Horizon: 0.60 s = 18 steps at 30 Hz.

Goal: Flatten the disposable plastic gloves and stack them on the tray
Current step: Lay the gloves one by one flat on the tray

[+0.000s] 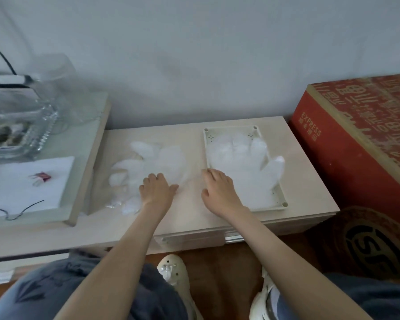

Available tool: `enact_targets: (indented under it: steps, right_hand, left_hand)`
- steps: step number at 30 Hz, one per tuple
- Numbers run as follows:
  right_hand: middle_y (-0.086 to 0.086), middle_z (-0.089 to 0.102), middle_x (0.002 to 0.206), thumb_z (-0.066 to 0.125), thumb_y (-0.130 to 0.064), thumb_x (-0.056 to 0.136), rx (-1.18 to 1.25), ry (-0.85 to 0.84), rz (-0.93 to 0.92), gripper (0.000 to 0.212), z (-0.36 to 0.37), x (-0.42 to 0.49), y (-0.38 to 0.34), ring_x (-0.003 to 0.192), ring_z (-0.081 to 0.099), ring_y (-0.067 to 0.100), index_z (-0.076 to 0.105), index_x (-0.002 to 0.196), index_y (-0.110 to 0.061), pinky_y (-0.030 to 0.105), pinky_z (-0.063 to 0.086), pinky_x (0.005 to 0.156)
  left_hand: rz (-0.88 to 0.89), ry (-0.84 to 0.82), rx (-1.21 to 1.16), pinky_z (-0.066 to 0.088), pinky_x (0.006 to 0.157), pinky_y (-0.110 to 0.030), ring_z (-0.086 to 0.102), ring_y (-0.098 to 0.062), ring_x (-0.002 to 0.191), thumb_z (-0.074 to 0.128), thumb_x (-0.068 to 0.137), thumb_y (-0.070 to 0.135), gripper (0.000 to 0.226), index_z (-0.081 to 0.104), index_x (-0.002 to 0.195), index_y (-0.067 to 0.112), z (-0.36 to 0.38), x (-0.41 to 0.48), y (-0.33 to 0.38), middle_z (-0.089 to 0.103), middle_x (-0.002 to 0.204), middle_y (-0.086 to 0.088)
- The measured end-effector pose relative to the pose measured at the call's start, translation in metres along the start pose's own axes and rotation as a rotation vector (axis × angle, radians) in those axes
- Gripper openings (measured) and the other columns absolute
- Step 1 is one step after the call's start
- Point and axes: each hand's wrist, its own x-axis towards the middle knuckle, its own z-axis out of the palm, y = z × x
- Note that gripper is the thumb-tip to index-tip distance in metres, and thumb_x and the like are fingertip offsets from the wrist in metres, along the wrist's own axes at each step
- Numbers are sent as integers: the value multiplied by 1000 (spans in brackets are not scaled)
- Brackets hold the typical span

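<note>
- On my feed the tray [210, 136] holds a flattened glove [238, 162], fingers pointing to the tray's far edge; its thumb hangs out over the tray's right rim.
- Left of the tray, a loose pile [148, 158] of more clear gloves lies on the cabinet [189, 215].
- Far left of the tray, on a higher shelf, I see a glass dish [21, 125] with small items I cannot make out.
- A red box [346, 144] stands close to the tray's right side; bare cabinet top shows between pile and tray and in front of the tray.
- The left hand [156, 191] rests palm-down on the pile's near edge, thumb spread toward the tray.
- The right hand [219, 192] sits at the tray's left edge, fingertips bent onto the rim.
- Whether either hand pinches film I cannot tell.
</note>
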Motion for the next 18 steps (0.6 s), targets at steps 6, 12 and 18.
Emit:
enact_targets:
  steps: [6,12,18]
  right_hand:
    - [5,33,149,41,-12,94,39,-32,-29,52,4,2,-17,138,25,24,31,145,-12,36,20,110]
    - [1,37,148,40,-19,98,272,-53,102,44,-10,7,-13,138,27,21,40,141,-15,32,23,110]
    - [-8,62,113,50,-37,96,847,-58,263,23,-21,12,-18,108,57,12,63,108,-23,23,44,87]
  left_hand:
    - [90,83,-173,36,88,-33,45,-28,108,40,101,21,24,57,109,6,6,-4,-28,52,115,-12]
    - [79,321,-207,37,86,-33,46,-27,101,39,102,19,30,64,111,6,-9,-6,-23,53,107,-11]
    - [52,420,-193,36,74,-34,46,-29,92,45,98,10,21,66,101,3,-29,-13,-14,52,97,-13]
